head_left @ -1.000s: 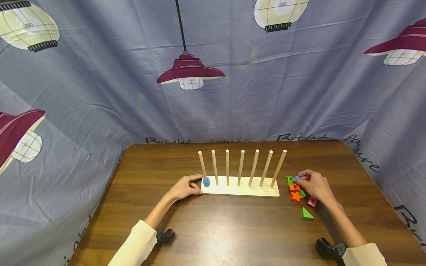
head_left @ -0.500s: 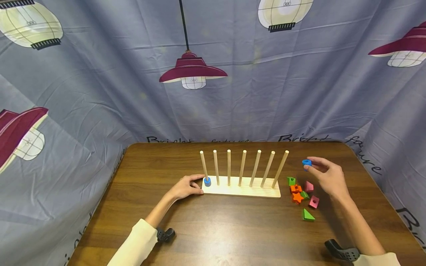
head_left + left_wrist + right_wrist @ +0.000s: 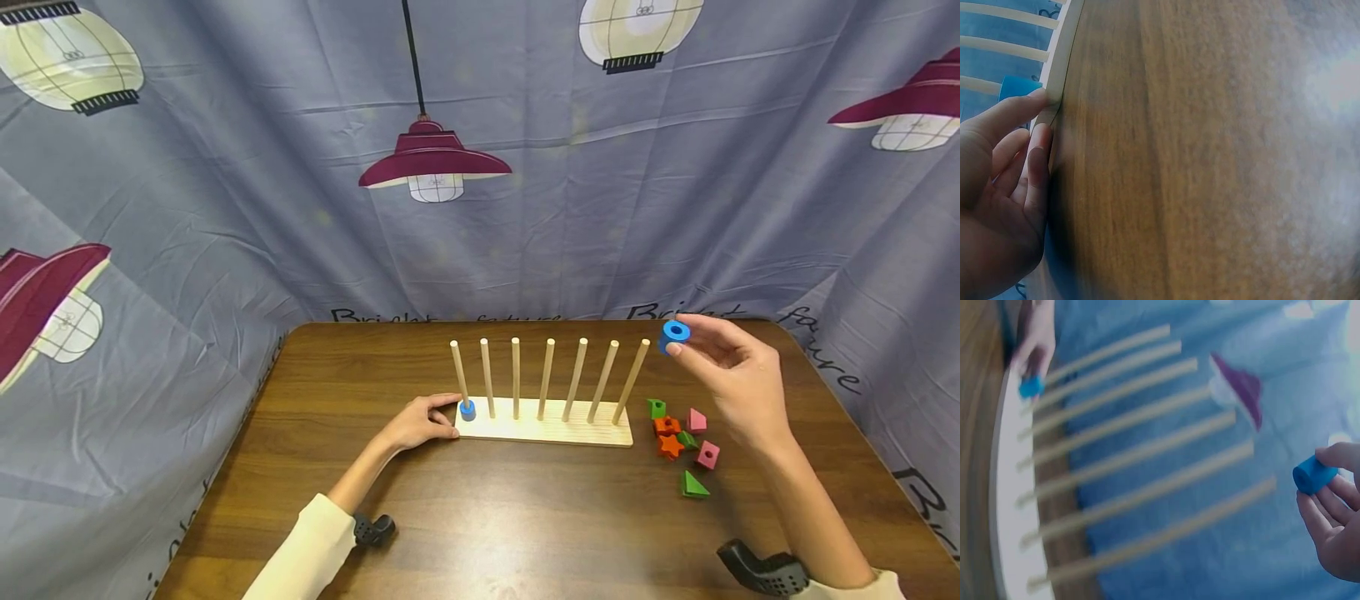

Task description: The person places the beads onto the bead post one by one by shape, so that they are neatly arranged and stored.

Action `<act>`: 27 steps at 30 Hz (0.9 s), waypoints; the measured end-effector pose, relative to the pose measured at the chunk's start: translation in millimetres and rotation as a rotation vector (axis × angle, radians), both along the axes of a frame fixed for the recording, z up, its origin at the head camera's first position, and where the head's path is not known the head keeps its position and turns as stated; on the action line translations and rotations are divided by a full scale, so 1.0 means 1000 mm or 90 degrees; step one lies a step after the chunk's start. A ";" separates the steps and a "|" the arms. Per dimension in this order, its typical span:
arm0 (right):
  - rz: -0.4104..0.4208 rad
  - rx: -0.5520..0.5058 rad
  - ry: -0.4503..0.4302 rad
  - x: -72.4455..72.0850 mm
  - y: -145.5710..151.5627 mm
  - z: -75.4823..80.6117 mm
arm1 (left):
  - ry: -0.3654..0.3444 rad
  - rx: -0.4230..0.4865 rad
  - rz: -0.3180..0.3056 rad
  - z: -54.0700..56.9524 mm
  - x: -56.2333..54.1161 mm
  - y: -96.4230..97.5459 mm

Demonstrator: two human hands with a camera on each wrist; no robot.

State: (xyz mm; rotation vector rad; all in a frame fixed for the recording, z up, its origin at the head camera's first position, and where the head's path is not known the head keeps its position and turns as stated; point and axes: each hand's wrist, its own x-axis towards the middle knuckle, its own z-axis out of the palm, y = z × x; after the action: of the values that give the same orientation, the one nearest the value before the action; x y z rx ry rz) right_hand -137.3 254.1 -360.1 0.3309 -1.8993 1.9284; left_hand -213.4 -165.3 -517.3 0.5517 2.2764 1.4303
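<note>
Cylinder point(image 3: 668, 339), blue, is being pinched between thumb and fingers of the right hand point(image 3: 742, 379), raised off the table point(image 3: 540, 517). It is now hovering higher and closer to the end peg point(image 3: 631, 383) than half a second ago; lifting appears complete, which is probably leaving it ready for placing. Left hand point(image 3: 416, 423) is gripping the rack point(image 3: 543, 430) at its left end, beside a second cylinder point(image 3: 468, 412) sitting on its peg. Loose blocks point(image 3: 670, 447) are lying right of the rack. Right-wrist view is blurring the pegs; left-wrist view is cutting off most of the rack
</note>
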 end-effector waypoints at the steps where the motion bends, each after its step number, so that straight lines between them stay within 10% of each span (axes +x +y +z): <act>1: 0.014 0.000 0.009 0.000 -0.008 0.004 | 0.000 -0.002 0.001 0.000 0.000 0.000; 19: 0.236 0.047 0.025 -0.030 -0.163 0.011 | -0.001 0.001 -0.001 -0.003 -0.001 0.000; 27: 0.163 0.162 0.057 -0.043 -0.200 0.000 | -0.009 -0.005 0.008 0.000 0.000 0.002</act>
State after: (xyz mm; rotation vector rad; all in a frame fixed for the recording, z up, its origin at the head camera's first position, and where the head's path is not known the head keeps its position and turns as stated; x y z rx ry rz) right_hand -180.0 53.7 -359.7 0.7569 -2.1301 1.7880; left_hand -213.1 -162.9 -517.6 0.5252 2.2773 1.4259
